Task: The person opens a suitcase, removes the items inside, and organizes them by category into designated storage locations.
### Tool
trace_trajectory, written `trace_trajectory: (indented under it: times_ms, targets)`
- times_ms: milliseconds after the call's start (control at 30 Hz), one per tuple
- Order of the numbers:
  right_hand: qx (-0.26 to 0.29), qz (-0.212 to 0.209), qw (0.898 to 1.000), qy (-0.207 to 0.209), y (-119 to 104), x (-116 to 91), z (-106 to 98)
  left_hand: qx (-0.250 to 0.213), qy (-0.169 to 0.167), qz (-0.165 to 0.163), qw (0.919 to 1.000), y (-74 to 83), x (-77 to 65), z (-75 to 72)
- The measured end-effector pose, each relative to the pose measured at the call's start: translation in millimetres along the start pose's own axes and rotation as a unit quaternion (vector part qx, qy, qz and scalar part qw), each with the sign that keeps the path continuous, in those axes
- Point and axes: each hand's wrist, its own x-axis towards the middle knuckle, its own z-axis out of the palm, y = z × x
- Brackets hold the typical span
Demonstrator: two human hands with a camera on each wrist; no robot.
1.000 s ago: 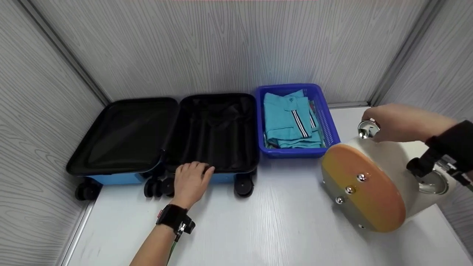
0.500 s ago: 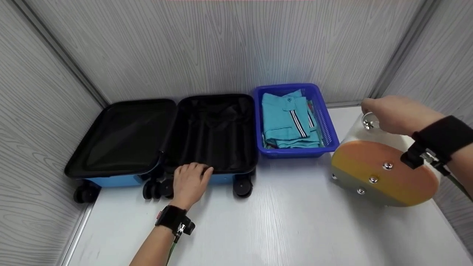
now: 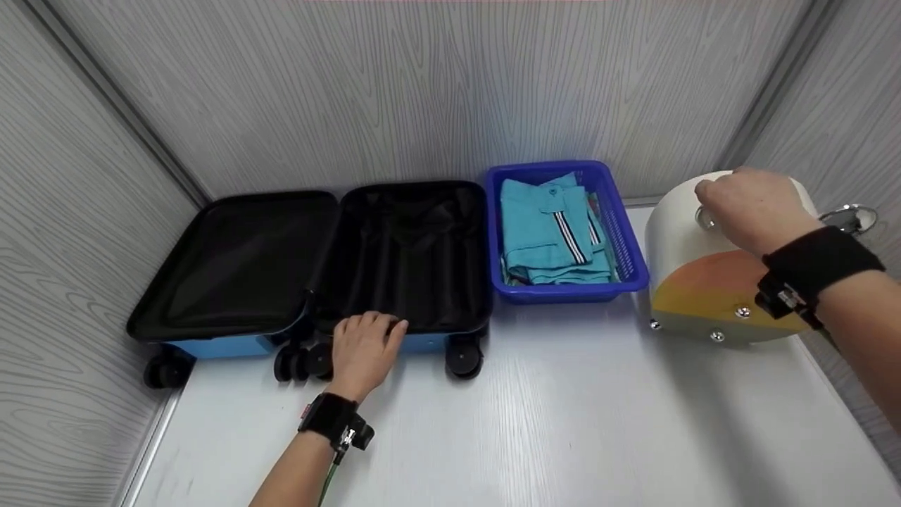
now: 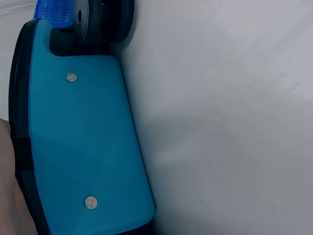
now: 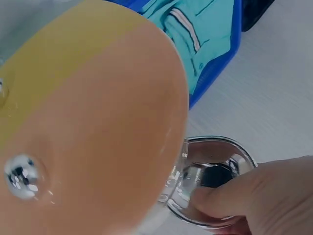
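Note:
An unfolded blue suitcase (image 3: 422,341) with black-lined halves lies against the back wall. My left hand (image 3: 366,353) rests on the front rim of its right half, fingertips over the edge. In the left wrist view, the shell's blue side (image 4: 88,132) is beside the palm. At the right, my right hand (image 3: 754,204) grips a round chrome fitting on a cream rounded case (image 3: 679,225). The case has an orange, yellow and grey banded end with chrome studs. The right wrist view shows the thumb in the chrome fitting (image 5: 217,147), close to the orange band (image 5: 117,112).
Between suitcase and cream case, a blue plastic basket (image 3: 563,292) holds folded turquoise clothes (image 3: 538,232). Black wheels (image 3: 464,358) stick out at the suitcase's front. Grey wood-grain walls (image 3: 408,91) enclose the white surface (image 3: 535,422) at the back and sides.
My right hand has swung the cream case back toward the right corner and turned it, so its banded end shows less. My left hand has stayed on the suitcase rim.

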Motion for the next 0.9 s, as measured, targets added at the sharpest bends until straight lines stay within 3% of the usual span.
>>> trace_trajectory:
  times_ms: [433, 700, 900]
  targets:
    - [0.024, 0.07, 0.993, 0.093, 4, 26, 23, 0.01, 0.002, -0.001, 0.9999, 5.5, -3.4, -1.1]
    - [0.005, 0.109, 0.99, 0.09, 9, 29, 36, 0.014, -0.021, 0.001, 0.9997, 11.8, -1.6, -0.4]
    - [-0.02, 0.11, 0.99, 0.083, 0, 28, 43, 0.015, -0.075, 0.005, 0.9971, 15.6, 8.6, -13.1]
